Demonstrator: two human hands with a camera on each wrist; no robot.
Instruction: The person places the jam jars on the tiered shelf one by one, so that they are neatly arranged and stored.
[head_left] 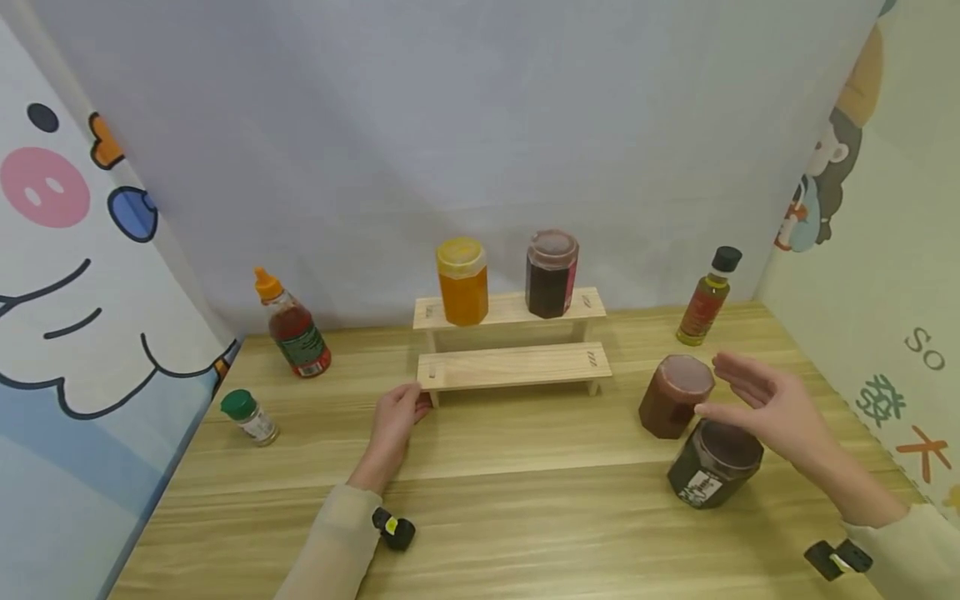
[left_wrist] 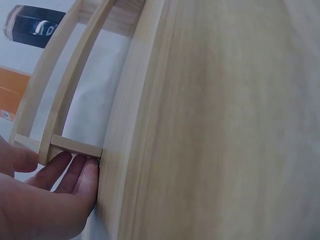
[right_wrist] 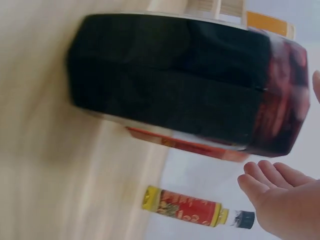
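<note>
Jars (head_left: 672,402), four, faceted, are standing; I'm pinching one wooden rack (head_left: 516,367) with my left hand (head_left: 393,421), right hand (head_left: 782,412) hovering spread

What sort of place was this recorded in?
Probably a staged recording booth rather than a working kitchen, judging by the plain pale-grey backdrop, the white cartoon-printed panel on the left, and the small black camera on each wrist.

At centre, the stepped shelf (head_left: 517,367) is smooth matt wood; lower right, the dark jar (head_left: 718,482) looks glossy. The tabletop (head_left: 525,525) below is wood-grained; the backdrop (head_left: 450,125) above, matt cloth.
</note>
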